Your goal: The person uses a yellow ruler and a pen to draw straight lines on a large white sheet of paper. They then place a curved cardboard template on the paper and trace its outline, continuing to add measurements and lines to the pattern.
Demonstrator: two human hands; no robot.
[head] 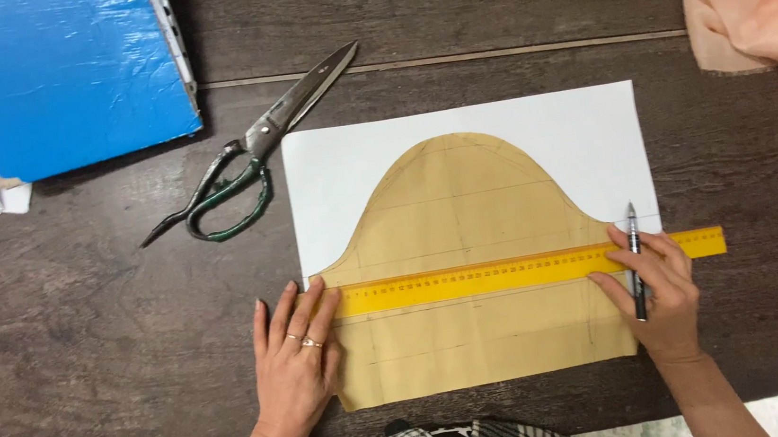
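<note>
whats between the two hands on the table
In the head view, the yellow ruler spans from left hand to right hand, lying across the tan dome-shaped paper pattern.

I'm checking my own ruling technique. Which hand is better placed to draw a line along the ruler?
Probably the right hand: it holds the pen beside the yellow ruler. The left hand lies flat on the ruler's other end over the tan pattern piece.
</note>
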